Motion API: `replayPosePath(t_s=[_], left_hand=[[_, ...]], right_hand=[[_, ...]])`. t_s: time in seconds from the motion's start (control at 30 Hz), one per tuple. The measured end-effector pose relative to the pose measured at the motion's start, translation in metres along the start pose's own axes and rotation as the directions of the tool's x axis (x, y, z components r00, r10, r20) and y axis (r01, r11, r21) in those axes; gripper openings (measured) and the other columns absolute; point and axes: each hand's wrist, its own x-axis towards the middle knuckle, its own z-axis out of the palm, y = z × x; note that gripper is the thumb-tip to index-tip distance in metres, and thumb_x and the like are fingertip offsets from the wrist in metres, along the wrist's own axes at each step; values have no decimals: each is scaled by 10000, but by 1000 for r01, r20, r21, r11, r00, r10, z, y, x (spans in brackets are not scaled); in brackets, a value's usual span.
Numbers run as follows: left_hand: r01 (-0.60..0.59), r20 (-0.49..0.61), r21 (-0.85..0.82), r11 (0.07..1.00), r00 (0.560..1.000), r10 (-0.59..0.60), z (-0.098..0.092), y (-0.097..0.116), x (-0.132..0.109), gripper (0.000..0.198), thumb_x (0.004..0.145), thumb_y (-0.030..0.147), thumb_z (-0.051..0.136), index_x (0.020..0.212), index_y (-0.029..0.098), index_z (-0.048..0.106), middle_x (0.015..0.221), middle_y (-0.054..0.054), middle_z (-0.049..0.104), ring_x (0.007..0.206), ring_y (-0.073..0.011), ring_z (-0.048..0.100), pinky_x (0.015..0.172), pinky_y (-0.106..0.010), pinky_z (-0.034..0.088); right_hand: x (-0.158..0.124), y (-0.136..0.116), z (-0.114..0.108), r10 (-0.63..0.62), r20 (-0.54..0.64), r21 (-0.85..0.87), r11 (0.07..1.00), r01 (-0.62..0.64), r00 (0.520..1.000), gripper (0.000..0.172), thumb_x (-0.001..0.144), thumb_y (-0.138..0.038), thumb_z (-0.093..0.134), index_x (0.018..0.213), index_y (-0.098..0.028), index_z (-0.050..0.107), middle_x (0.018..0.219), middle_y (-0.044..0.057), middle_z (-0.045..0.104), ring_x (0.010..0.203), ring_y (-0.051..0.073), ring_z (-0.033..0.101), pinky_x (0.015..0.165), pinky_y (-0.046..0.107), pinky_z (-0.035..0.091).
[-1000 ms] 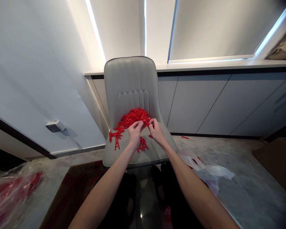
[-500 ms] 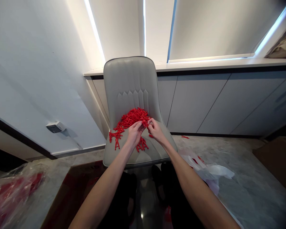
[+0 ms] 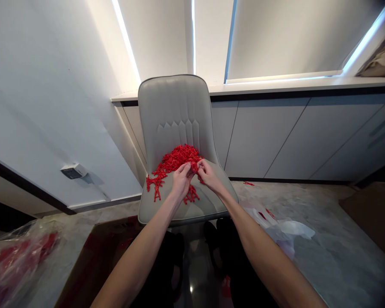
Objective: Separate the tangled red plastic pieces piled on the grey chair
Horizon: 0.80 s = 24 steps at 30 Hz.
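My left hand (image 3: 182,177) and my right hand (image 3: 208,173) meet over the seat of a grey padded chair (image 3: 211,201). Between their fingertips is a small red plastic piece (image 3: 194,167), pinched from both sides; its exact shape is partly covered by the fingers. Just behind the hands lies a heap of red plastic figures (image 3: 179,156) with thin limbs. A few loose red figures (image 3: 157,192) are spread on the seat at the left, and more red figures (image 3: 191,195) lie below my left hand.
A cardboard box (image 3: 96,252) stands on the floor at the left, beside a clear plastic bag (image 3: 19,256) of red pieces. White plastic bags (image 3: 291,231) lie at the right. One red piece (image 3: 248,183) is on the floor by the cabinets (image 3: 269,137).
My fingers have shifted slightly around the red piece, which appears turned between them. Both hands stay over the same part of the seat.
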Motion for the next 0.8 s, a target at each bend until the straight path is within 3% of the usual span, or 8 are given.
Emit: replayPosePath(t_s=[0.27, 0.5, 0.67, 0.8], left_hand=[[-73, -48, 33, 997, 996, 75, 2, -1, -2, 324, 660, 304, 877, 903, 155, 722, 895, -43, 740, 812, -139, 681, 871, -322, 521], [-23, -58, 110, 994, 998, 29, 1, 5, -6, 310, 662, 336, 861, 890, 185, 715, 950, -30, 737, 782, -126, 670, 753, -271, 506], [2, -38, 208, 978, 999, 6, 3, 11, -6, 374, 677, 378, 831, 975, 178, 727, 993, -70, 738, 824, -159, 683, 699, -266, 496], [-94, -39, 326, 941, 993, 113, 3, 13, -3, 384, 692, 389, 817, 990, 161, 737, 984, -77, 731, 804, -150, 666, 690, -264, 500]], right_hand=[[5, 5, 4, -6, 20, 83, 997, 4, 1000, 108, 799, -312, 485, 836, -263, 396, 542, -108, 347, 446, 89, 302, 431, 198, 253], [5, 6, 6, -2, 61, 143, 990, -7, 998, 140, 774, -309, 496, 826, -261, 374, 520, -132, 326, 415, 80, 288, 435, 205, 244], [5, 10, 7, -74, -108, -91, 994, 64, 991, 65, 804, -280, 455, 835, -251, 406, 587, -92, 436, 496, 108, 396, 502, 229, 312], [5, 9, 8, -204, -222, -297, 946, 133, 954, 62, 841, -285, 478, 857, -238, 442, 685, -44, 535, 596, 137, 492, 579, 260, 360]])
